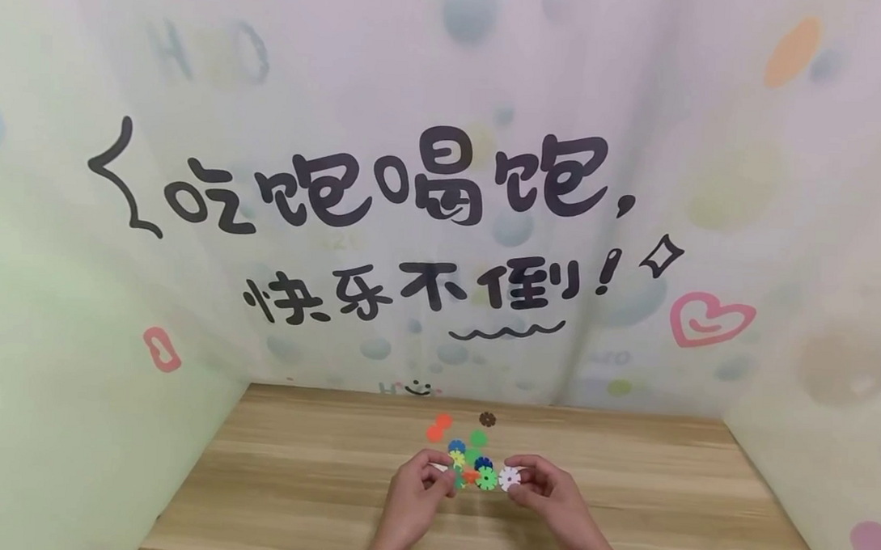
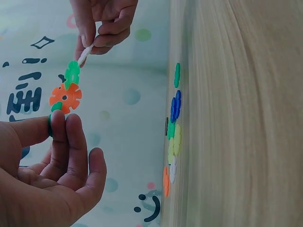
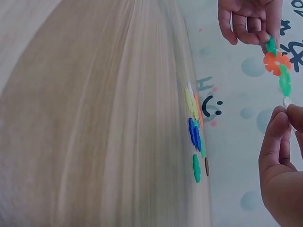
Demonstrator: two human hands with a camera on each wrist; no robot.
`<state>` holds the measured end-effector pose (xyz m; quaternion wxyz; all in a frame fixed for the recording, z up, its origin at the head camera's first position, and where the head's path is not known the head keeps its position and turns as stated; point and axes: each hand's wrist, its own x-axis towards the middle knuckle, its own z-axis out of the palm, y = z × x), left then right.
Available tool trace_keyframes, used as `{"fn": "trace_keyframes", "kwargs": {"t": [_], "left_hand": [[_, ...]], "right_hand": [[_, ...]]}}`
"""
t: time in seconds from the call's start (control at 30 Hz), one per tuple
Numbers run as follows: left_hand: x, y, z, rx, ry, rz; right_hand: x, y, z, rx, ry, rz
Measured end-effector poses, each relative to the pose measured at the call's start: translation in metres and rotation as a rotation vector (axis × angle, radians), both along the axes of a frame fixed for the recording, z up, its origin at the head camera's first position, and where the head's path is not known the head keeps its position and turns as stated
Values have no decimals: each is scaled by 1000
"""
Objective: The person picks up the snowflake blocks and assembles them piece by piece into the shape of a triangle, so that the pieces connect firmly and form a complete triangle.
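Note:
Above the table, my left hand (image 1: 417,491) pinches a dark green notched snowflake disc (image 2: 57,106) by its edge. That disc is linked to an orange notched disc (image 2: 66,97), which is linked in turn to a bright green disc (image 2: 72,74), making a short chain. Between the thumb and fingers of my right hand (image 1: 553,493) is a white notched disc (image 1: 509,478). Its edge is at the free end of the bright green disc; whether the two are joined or only close together, I cannot tell.
Behind the hands, loose discs lie on the wooden table (image 1: 295,464): orange discs (image 1: 435,433), a brown disc (image 1: 487,420), a green disc (image 1: 478,438), a blue disc (image 1: 457,446), a yellow disc (image 1: 457,459) and a dark blue disc (image 1: 483,463). A printed curtain (image 1: 350,353) stands at the table's back edge.

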<state>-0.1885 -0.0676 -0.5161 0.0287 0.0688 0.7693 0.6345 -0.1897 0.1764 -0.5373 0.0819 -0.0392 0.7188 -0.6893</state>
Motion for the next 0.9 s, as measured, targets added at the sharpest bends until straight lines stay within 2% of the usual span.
{"fn": "trace_keyframes", "kwargs": {"t": [0.37,0.53,0.6,0.9], "left_hand": [[2,2,3,21,-43,27],[0,4,1,14,-35,40],[-1,4,0,18,-30,38],[4,5,3,91,-104,34]], "right_hand": [[-1,-2,2,38,35,-1],[-1,-4,3,70,68,-3],[-1,-5,3,88,83,-16],[1,-11,6,164,140,-116]]}}
